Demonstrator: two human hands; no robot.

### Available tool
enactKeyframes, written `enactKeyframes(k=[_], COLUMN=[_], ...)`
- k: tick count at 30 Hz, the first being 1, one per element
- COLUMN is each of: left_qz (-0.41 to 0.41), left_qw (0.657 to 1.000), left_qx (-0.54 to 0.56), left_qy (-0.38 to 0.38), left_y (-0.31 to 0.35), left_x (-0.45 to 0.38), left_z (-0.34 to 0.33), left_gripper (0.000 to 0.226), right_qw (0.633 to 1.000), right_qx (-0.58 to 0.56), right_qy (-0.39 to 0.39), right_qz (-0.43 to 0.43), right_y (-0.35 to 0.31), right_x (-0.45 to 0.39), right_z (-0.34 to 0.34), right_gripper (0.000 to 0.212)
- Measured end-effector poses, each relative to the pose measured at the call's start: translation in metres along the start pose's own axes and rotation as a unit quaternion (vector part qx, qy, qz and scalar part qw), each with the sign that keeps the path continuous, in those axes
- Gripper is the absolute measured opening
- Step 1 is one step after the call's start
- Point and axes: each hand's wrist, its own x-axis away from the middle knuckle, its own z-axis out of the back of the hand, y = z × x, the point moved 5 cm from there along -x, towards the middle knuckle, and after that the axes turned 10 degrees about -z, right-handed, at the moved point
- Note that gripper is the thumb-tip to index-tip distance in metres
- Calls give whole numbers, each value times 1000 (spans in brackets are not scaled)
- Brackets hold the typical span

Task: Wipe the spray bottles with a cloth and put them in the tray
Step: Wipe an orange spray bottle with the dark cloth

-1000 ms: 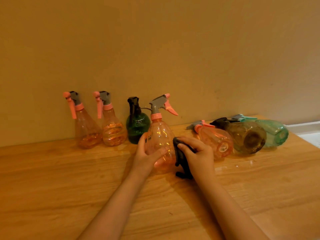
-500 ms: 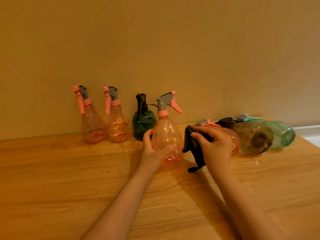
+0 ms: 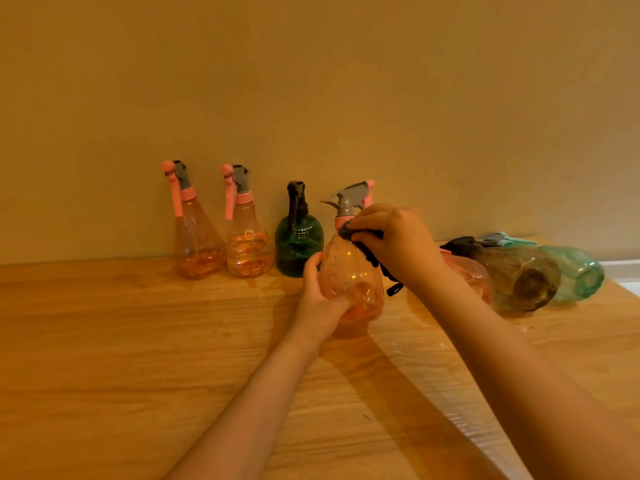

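We note two tall peach cone-shaped plastic spray bottles [image 3: 199,237] [image 3: 247,237] upright at left on the wooden desk [image 3: 121,341], then one dark green round bottle [image 3: 298,244]. Our left hand [image 3: 320,299] grips the peach pear-shaped spray bottle [image 3: 349,282], which stands on the desk. Our right hand [image 3: 398,242], clutching the black cloth [image 3: 363,242], has risen from the bottle's side to its shoulder, so wiping now reaches the neck. Three bottles lie at right: peach [image 3: 474,275], brown [image 3: 523,271], teal [image 3: 575,271]. Seven total; no tray is visible.
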Motion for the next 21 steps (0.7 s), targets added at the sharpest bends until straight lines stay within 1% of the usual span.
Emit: enactKeyframes(k=[4,9,11,13,15,18,21], left_qz=[-9,-3,-1,-3,-2,-2,-9], left_qw=[1000,999,999,999,999,999,998], left_qx=[1,42,47,50,48,48,56], left_qy=[-7,5,7,7,9,9,11], left_y=[-1,2,2,2,1,1,3], left_x=[0,1,1,1,0,-1,-1], left_z=[-1,1,2,2,2,1,0], left_gripper=[85,94,93,86,83,93,90], right_qw=[1000,999,998,997,998,999,999], right_qx=[-24,-40,-51,-56,-53,-38,-8], right_qy=[-11,10,24,26,20,-1,-35], right_qz=[-15,-33,-39,-44,-41,-39,-28], right_y=[5,13,16,18,19,21,23], right_x=[7,39,53,65,76,92,110], right_z=[0,-3,-4,-6,-6,-8,-16], right_gripper=[17,16,17,17,18,19,20])
